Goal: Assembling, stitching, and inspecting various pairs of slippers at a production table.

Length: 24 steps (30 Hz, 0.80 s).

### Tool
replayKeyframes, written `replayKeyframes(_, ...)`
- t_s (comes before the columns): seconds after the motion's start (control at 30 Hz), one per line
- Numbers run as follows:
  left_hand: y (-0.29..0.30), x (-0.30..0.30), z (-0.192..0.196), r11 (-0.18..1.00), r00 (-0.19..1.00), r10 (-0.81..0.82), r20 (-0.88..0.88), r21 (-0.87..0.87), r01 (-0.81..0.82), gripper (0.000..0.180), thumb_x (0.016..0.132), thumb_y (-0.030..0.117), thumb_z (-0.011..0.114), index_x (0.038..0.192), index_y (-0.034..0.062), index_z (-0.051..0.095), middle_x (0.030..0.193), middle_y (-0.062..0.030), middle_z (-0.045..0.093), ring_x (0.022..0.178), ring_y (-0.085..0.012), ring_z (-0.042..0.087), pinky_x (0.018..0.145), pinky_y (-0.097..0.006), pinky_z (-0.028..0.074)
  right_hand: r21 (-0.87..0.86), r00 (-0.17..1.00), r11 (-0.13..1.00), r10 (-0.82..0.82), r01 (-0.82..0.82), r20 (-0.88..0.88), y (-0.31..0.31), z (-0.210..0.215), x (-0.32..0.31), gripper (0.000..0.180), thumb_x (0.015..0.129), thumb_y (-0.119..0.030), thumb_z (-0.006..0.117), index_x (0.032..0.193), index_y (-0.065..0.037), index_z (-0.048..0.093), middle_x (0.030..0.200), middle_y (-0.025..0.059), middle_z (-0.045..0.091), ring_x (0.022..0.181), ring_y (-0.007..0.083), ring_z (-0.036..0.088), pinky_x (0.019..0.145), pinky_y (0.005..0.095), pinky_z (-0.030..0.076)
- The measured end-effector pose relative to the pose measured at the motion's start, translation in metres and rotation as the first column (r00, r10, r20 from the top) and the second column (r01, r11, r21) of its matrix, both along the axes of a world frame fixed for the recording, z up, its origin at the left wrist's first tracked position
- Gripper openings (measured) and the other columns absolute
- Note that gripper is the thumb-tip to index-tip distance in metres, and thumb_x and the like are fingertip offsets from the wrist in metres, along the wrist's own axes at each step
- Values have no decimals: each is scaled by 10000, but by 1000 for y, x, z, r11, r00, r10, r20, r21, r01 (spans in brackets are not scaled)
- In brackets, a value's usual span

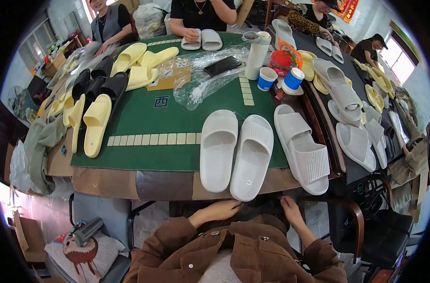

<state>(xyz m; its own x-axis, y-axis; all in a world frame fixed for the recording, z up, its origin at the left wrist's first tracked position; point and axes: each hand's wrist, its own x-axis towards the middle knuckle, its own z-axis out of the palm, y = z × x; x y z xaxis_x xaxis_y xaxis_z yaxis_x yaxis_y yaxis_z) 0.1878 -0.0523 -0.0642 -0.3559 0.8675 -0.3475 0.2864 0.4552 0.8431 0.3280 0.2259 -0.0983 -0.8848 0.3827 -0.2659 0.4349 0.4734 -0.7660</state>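
Observation:
My left hand lies low at the near table edge over dark cloth, its fingers stretched toward the right. Nothing shows in it. Farther right, my right hand is also below the edge, fingers loosely out and partly lost in shadow. Just beyond the hands, a pair of light grey slide sandals stands side by side: the left slipper and the right slipper, which bears a small round sticker. To their right lie two more grey slippers, one overlapping the other. Neither hand touches a slipper.
Yellow slippers and black slippers lie left on the green tabletop. A phone rests on clear plastic near a white bottle and paper cups. Co-workers sit around. A wooden-armed chair stands right.

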Motion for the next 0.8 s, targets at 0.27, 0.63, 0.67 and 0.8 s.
replayKeyframes(0.27, -19, 5, 2, 973, 980, 193, 46, 119, -197, 393, 979, 293, 395, 1170, 3, 579, 1188, -201, 600, 1088, -355, 570, 945, -385, 429, 320, 920, 867, 390, -382, 43, -7, 19, -9, 376, 915, -215, 443, 1191, 14, 558, 1204, 243, 566, 1099, 399, 542, 957, 414, 422)
replayKeyframes(0.63, 41, -11, -89, 936, 980, -25, 199, 349, -46, 357, 945, 279, 490, 1177, 18, 563, 1148, -136, 610, 1085, -211, 546, 952, -350, 406, 103, 620, 647, 656, -756, 430, -17, 31, -79, 406, 879, -361, 527, 1158, -80, 618, 1156, 198, 615, 1068, 393, 571, 926, 447, 448)
replayKeyframes(0.67, 45, -11, -89, 905, 976, -64, 208, 425, -31, 366, 932, 278, 529, 1186, 16, 555, 1143, -134, 609, 1080, -197, 544, 950, -349, 407, 109, 619, 643, 656, -758, 432, -13, 20, -75, 406, 879, -361, 527, 1158, -80, 618, 1156, 198, 615, 1068, 393, 571, 926, 447, 448)
replayKeyframes(0.8, 55, -14, -88, 938, 947, -279, 158, 256, 234, 402, 900, 264, 563, 1214, 17, 525, 1146, -154, 620, 1072, -253, 566, 926, -346, 422, 35, 658, 689, 674, -724, 335, -16, 19, -68, 362, 906, -311, 531, 1136, -43, 610, 1122, 211, 623, 1036, 361, 588, 888, 424, 455)
